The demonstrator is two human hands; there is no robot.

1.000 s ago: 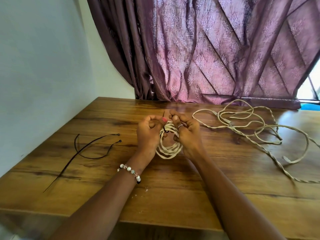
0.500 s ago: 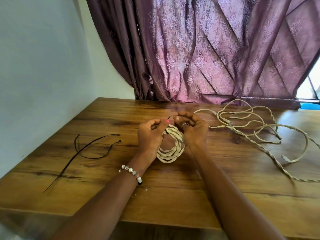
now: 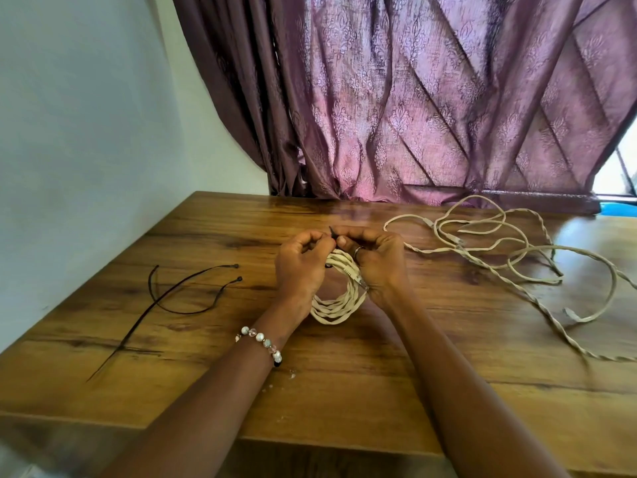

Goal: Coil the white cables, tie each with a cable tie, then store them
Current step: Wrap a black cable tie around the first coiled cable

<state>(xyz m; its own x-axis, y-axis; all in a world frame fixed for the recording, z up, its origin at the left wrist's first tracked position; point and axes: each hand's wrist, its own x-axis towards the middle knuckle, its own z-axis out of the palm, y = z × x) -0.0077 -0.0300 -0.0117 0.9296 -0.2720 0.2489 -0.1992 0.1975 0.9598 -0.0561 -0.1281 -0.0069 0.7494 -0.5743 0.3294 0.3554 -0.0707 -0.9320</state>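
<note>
A coiled white cable (image 3: 339,301) rests on the wooden table (image 3: 344,391) between my hands. My left hand (image 3: 298,267) and my right hand (image 3: 377,260) both pinch a thin black cable tie (image 3: 332,231) at the coil's top; its tip sticks up between my fingers. The band around the coil is mostly hidden by my fingers. A loose tangle of white cables (image 3: 510,260) sprawls on the table to the right. Two spare black cable ties (image 3: 179,291) lie on the left of the table.
A grey wall (image 3: 79,150) runs along the table's left edge. A purple patterned curtain (image 3: 431,98) hangs behind the table's far edge. Small white crumbs (image 3: 291,374) lie near my left wrist. The near table edge is at the bottom.
The coil has turned and opened toward me, showing more of its loops. My hands have closed in at its top, and the tie's tip now points up to the left.
</note>
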